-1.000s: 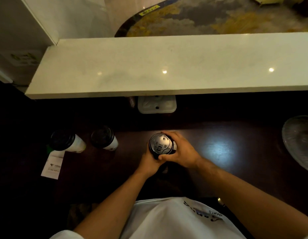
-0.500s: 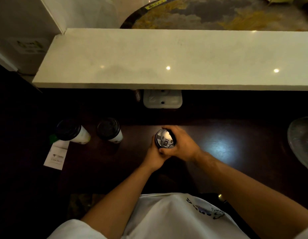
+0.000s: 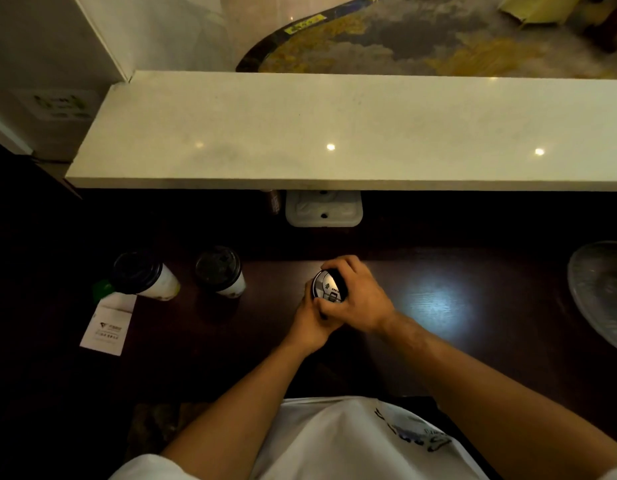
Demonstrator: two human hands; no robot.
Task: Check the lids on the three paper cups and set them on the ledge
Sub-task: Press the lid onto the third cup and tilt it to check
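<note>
A paper cup with a shiny dark lid (image 3: 326, 286) stands on the dark counter in front of me. My right hand (image 3: 360, 297) curls over the lid's right rim, and my left hand (image 3: 312, 322) grips the cup's body from the near left. Two more white paper cups with black lids stand to the left: one (image 3: 221, 271) in the middle, another (image 3: 141, 275) further left. The long white stone ledge (image 3: 334, 133) runs across above the counter with nothing on it.
A white card (image 3: 106, 325) lies by the leftmost cup, beside a small green thing (image 3: 101, 289). A white box (image 3: 323, 211) sits under the ledge. A glass dish (image 3: 601, 289) is at the right edge. A white wall corner stands at the far left.
The cup in my hands has sunk lower toward the counter, and my right hand has closed further over the lid. The other two cups have stayed put.
</note>
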